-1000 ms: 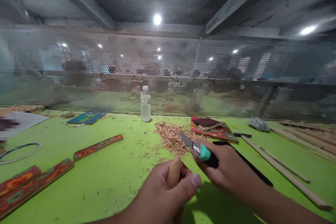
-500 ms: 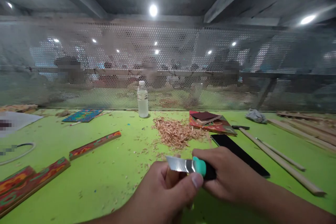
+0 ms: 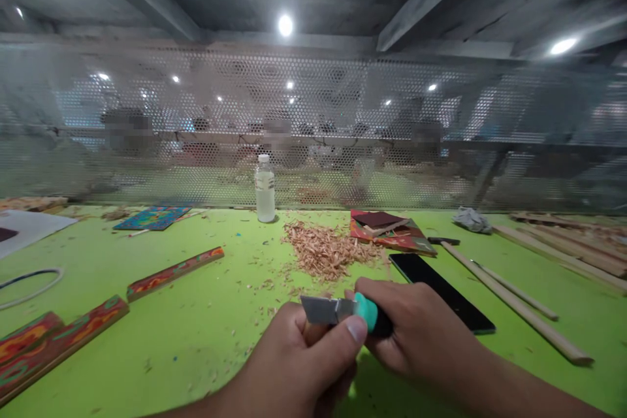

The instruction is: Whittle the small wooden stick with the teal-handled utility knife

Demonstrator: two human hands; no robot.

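My right hand is wrapped around the black and teal handle of a utility knife. Its broad metal blade points left, across the top of my left hand. That left hand is closed, its thumb lying along the lower side of the knife near the teal collar. Whatever its fingers grip is hidden behind the thumb and blade. Just beyond both hands lies a heap of wood shavings on the bright green tabletop. A black phone rests flat by my right hand.
Painted wooden strips lie at left, near a patterned blue panel. A water bottle stands before a perforated metal screen. Sandpaper sits on a red board; a wooden-handled hammer and wood strips are at right.
Both hands and the knife have shifted slightly left and down in view. The blade is turned a little, and the grip on the knife is unchanged.
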